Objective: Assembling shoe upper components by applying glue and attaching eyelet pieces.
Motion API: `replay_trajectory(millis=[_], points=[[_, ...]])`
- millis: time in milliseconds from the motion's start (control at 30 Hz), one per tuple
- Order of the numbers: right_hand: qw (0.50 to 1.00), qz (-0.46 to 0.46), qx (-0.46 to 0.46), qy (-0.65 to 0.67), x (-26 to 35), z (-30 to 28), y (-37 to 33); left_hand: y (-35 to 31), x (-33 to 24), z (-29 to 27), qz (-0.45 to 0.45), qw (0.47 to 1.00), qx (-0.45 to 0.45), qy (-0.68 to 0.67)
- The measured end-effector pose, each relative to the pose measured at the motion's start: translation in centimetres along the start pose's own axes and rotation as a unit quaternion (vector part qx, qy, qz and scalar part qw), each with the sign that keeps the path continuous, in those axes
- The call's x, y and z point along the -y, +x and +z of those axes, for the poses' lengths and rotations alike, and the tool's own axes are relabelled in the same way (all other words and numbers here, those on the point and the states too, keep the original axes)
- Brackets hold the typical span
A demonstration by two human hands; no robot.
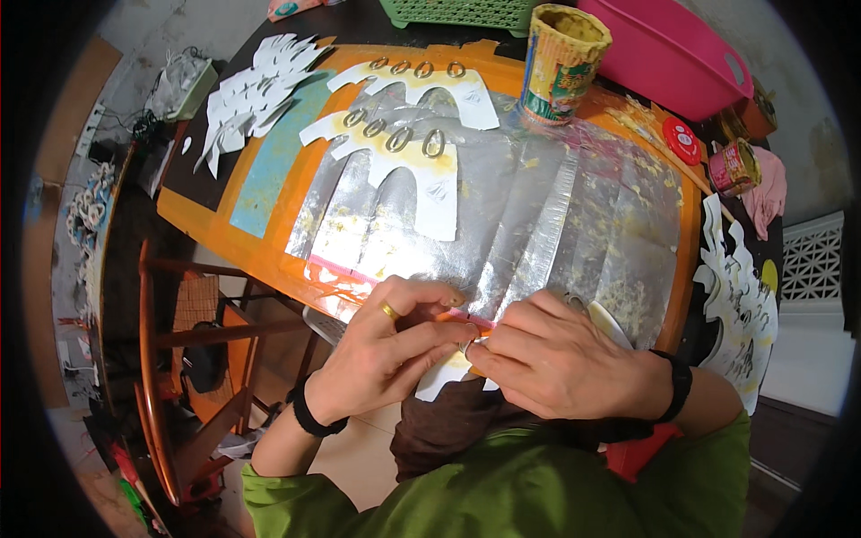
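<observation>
At the table's near edge, my left hand [387,345], with a gold ring on one finger, and my right hand [567,363] are close together, fingertips pinched. Between them is a white cut-out piece [438,378] with yellowish glue on it, mostly covered by my fingers. A small metal ring [465,344] shows at the left fingertips. Another white edge [610,325] sticks out beyond my right hand. Farther away lie two white cut-out pieces, the nearer one [437,199] and the farther one [480,106], each with several oval metal rings along its glue-stained strip.
Silvery, glue-smeared sheeting [502,215] covers the orange tabletop. A glue-crusted can [562,67] stands at the back, beside a pink basin [673,54] and a green basket [462,13]. White cut-outs are piled far left [256,94] and at right [740,314]. A wooden chair [152,377] stands left.
</observation>
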State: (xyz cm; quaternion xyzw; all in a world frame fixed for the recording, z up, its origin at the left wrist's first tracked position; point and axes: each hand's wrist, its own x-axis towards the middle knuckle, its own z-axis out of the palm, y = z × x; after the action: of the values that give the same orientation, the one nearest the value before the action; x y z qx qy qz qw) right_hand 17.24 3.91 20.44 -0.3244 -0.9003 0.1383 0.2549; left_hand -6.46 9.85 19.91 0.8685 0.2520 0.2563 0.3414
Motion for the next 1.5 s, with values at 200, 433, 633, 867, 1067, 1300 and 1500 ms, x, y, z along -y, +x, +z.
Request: replay_trajectory(millis=[200,433,633,867,1067,1300,1500], points=[[1.000,0.000,-0.009,0.004,0.0,0.0,-0.3,1.3,0.1,-0.8,0.050,0.993,0.074,0.073],[1.000,-0.005,-0.005,-0.003,-0.3,-0.3,-0.4,3.4,-1.2,-1.6,0.054,0.984,0.123,0.114],[1.000,-0.008,0.004,0.003,-0.4,-0.2,-0.4,3.8,-0.6,-2.0,0.065,0.980,0.172,0.079],[0.999,0.009,0.010,0.033,-0.3,-0.3,-0.4,3.2,-0.8,-1.7,0.056,0.982,0.167,0.074],[0.999,0.022,0.035,0.030,-0.1,-1.0,-0.4,0.4,-1.1,-0.5,0.055,0.988,0.099,0.105],[0.998,0.005,0.067,-0.019,0.7,-0.8,-0.1,-2.0,-1.9,0.6,-0.004,0.991,0.011,0.131],[0.996,-0.017,0.083,-0.004,0.7,-0.8,0.0,-2.4,-2.0,1.4,-0.049,0.993,-0.021,0.101]])
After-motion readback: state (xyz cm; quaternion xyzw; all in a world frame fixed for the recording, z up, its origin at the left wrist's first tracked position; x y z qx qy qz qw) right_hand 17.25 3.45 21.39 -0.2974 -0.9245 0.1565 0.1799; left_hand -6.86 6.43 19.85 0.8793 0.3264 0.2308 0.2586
